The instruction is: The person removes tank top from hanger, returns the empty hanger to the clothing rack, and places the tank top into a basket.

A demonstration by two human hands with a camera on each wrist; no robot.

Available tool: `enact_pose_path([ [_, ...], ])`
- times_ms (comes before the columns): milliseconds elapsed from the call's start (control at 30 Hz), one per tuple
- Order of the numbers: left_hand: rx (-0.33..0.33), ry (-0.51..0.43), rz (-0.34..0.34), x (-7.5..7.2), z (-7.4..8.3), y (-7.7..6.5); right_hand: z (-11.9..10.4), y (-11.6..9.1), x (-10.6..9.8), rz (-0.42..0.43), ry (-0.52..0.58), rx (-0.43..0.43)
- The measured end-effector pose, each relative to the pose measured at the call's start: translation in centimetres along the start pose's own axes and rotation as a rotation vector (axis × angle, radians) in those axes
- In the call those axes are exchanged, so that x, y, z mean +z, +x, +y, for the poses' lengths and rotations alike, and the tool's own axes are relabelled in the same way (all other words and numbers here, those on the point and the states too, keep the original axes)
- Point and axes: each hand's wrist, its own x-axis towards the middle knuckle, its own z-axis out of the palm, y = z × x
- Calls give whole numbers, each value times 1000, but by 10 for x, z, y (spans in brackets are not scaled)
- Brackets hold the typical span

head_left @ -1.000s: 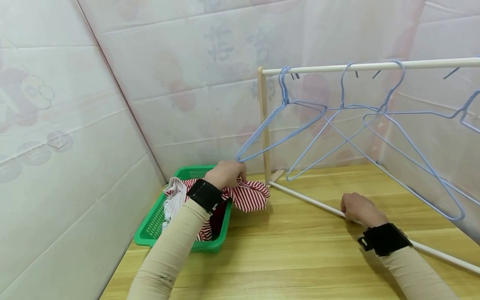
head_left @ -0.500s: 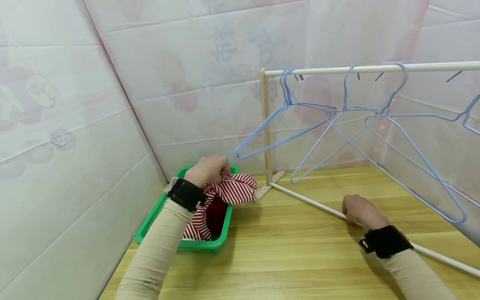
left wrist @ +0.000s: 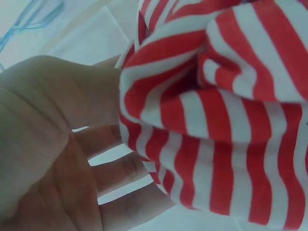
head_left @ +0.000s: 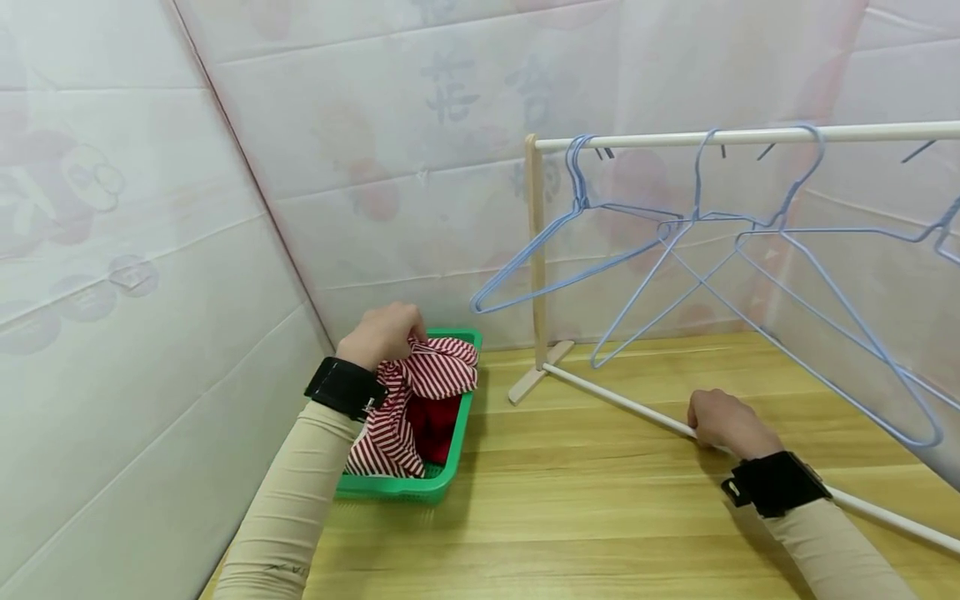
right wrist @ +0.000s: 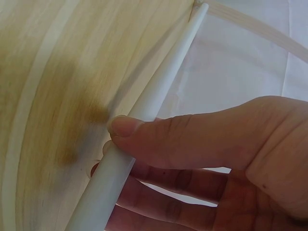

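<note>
In the head view my left hand (head_left: 378, 335) is above the green basket (head_left: 397, 489) and pinches a red-and-white striped garment (head_left: 442, 372). Up close in the left wrist view, the bunched striped cloth (left wrist: 221, 144) sits between thumb and fingers; the fingertips are hidden behind it. More of the striped fabric lies inside the basket beside a dark red cloth (head_left: 435, 427). My right hand (head_left: 731, 425) grips the white lower bar (head_left: 615, 400) of the rack, the thumb lying across it in the right wrist view.
A wooden upright (head_left: 537, 250) carries the rack's white top rail (head_left: 645, 140), where several blue wire hangers hang, some overlapping. The upright's foot (head_left: 528, 385) stands right of the basket on the wooden table (head_left: 570, 508). A white sheeted wall (head_left: 135, 375) borders the left side.
My left hand has moved left with the striped garment, from the basket's right edge to over the basket. The pale cloth there is now mostly covered. The right hand keeps its hold on the bar.
</note>
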Motion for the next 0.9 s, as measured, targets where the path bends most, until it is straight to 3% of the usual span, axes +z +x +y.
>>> enact_pose_path([
  [367,-69,-42,6,24,-26,1,-1,-1,-1,-51,15,21],
  [633,-60,-111,-35,47,-35,4,-1,-1,-1,-56,16,12],
  [833,-180,-134,-103,58,-33,4,-2,0,-1,-59,14,22],
  [900,-184,-115,-136,61,-31,5,-2,0,-1,-60,15,21],
])
